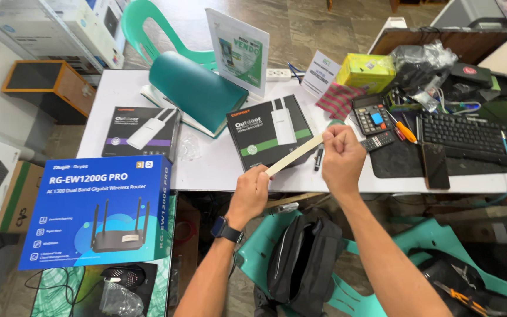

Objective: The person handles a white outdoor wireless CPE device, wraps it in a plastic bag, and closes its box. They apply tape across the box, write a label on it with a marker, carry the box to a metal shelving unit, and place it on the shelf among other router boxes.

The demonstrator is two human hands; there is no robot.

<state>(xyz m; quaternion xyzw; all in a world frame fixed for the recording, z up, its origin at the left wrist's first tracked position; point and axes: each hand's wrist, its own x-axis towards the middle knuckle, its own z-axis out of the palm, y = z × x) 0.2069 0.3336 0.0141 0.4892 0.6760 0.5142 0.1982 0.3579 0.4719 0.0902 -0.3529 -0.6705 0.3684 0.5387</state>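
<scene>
A strip of beige masking tape is stretched between both hands over the front edge of the white table. My left hand pinches the strip's lower end; a dark watch sits on that wrist. My right hand is closed around the upper end, and what it holds inside the fist is hidden. Just behind the tape lies a black box with a green stripe showing a white outdoor device.
A second black box lies at the left, a large blue router box nearer me. A teal roll, a sign stand, calculator, keyboard and phone crowd the table. A black bag rests on a green chair below.
</scene>
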